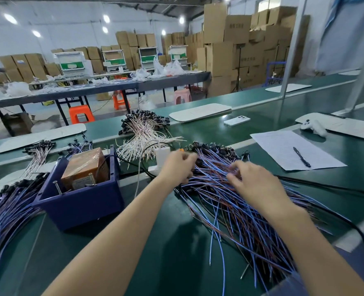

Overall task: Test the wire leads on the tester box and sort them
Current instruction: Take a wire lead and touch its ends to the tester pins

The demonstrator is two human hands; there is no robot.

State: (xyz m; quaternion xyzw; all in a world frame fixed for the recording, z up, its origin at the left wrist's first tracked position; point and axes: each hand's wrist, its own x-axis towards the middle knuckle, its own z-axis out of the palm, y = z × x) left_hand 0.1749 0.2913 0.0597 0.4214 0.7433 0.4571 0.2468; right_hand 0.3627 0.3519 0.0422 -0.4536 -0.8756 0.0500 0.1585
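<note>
**Two hands in one pile of leads beside the tester box**

One large pile of blue and brown wire leads (240, 201) was spread on the green bench (166, 248), just right of the tester box (80, 189), a single dark blue bin with a brown block inside. The left hand (177, 165) was curled round a few leads at the pile's far edge. The right hand (255, 184) was laid on the pile with fingers bent; through the blur, its grip could not be told. A second blue pile (4, 214) was seen left of the box, and one white pile (142, 133) behind it. One sheet of paper (283, 146) with one pen (301, 157) was laid further right.
</note>
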